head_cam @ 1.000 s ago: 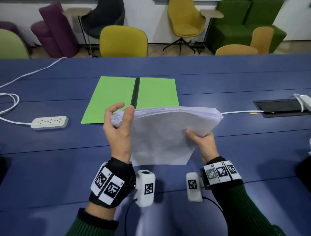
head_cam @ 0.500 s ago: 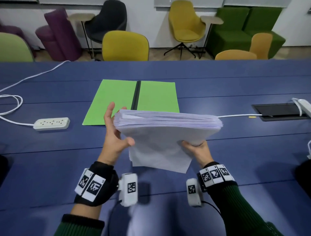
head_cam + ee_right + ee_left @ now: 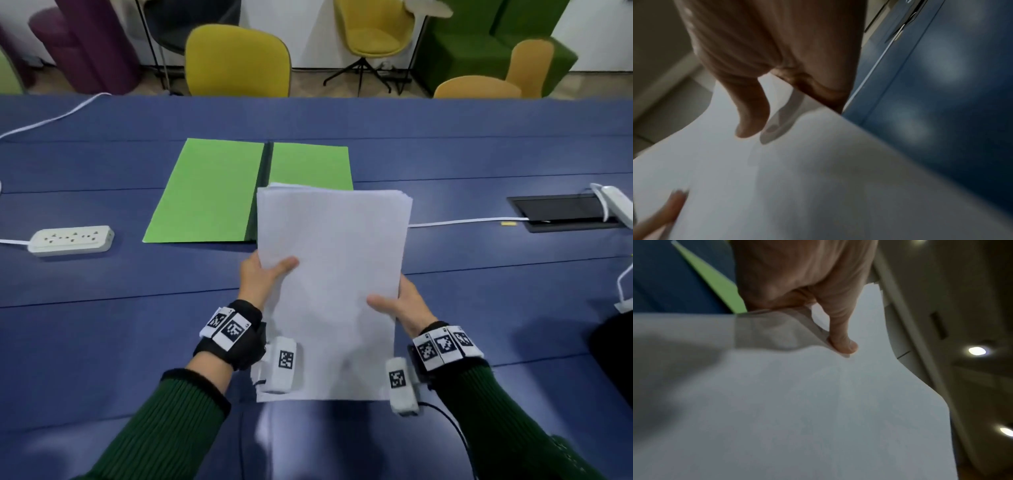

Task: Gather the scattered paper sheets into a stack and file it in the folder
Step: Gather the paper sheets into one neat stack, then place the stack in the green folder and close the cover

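Note:
A thick stack of white paper sheets [image 3: 332, 260] is held above the blue table, its top face toward me and its far end over the right leaf of the open green folder [image 3: 209, 192]. My left hand [image 3: 263, 277] grips the stack's left edge, thumb on top; the left wrist view shows that thumb [image 3: 840, 337] pressed on the paper [image 3: 797, 410]. My right hand [image 3: 397, 305] grips the right edge, thumb on top, seen in the right wrist view as a thumb [image 3: 750, 113] on the white sheet [image 3: 797, 178]. The fingers under the stack are hidden.
A white power strip [image 3: 72, 240] with its cable lies at the left. A black floor-box panel [image 3: 561, 212] with white cables sits at the right of the blue table [image 3: 102, 342]. Yellow, green and purple chairs stand behind the far edge.
The stack has tipped from edge-on to flat, top face toward me, and moved forward over the folder's right leaf. My left hand shifted from the corner to the left edge.

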A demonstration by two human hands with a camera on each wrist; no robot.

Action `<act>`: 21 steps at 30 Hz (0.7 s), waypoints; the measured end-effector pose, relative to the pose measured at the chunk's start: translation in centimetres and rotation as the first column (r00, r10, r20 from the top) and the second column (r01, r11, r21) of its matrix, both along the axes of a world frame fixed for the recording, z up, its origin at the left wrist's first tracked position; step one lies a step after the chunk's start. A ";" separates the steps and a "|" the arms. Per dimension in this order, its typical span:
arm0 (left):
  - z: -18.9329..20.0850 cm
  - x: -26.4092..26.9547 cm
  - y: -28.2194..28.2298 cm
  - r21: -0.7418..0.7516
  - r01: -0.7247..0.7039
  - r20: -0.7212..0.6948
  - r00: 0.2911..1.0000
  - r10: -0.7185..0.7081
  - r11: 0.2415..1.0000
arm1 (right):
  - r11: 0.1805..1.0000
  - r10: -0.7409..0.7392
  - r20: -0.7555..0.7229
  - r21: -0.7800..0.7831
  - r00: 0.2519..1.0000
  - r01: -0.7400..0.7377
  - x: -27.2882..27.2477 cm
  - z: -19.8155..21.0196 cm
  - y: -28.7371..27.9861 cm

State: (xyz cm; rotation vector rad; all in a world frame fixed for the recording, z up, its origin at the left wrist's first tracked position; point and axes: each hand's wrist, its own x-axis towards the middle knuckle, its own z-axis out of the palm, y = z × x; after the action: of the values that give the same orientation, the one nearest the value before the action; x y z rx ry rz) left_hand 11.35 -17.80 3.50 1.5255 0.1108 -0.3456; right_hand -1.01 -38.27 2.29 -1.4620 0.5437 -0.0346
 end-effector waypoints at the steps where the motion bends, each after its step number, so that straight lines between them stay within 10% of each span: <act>1: -1.6 0.0 -0.3 0.056 0.016 -0.057 0.998 -0.013 0.998 | 1.000 0.011 -0.036 -0.015 0.999 -0.012 -0.5 -1.2 0.1; 8: -7.7 3.0 -2.2 0.375 0.477 -0.389 0.859 -0.332 0.795 | 0.947 -0.160 -0.294 -0.315 0.942 0.062 -1.2 -7.8 -1.4; 15: -9.0 5.6 -3.9 0.327 -0.065 -0.148 0.982 0.119 0.943 | 0.943 -0.280 -0.243 -0.250 0.929 0.219 -2.8 -5.9 -3.3; 17: -9.1 5.8 -4.2 0.494 -0.100 0.070 0.995 0.075 0.864 | 0.935 -0.334 -0.206 -0.192 0.920 0.297 -3.9 -5.0 -3.6; 21: -8.1 7.9 -4.2 0.874 -0.134 0.286 0.919 -0.272 0.467 | 0.906 -0.423 -0.174 -0.105 0.889 0.411 -5.7 -4.7 -4.9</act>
State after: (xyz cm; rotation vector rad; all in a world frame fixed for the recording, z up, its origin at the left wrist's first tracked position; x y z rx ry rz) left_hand 19.26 -21.97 -4.59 2.6540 -0.1276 0.0060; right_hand -6.76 -43.18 -2.44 -1.3959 1.0210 -0.2552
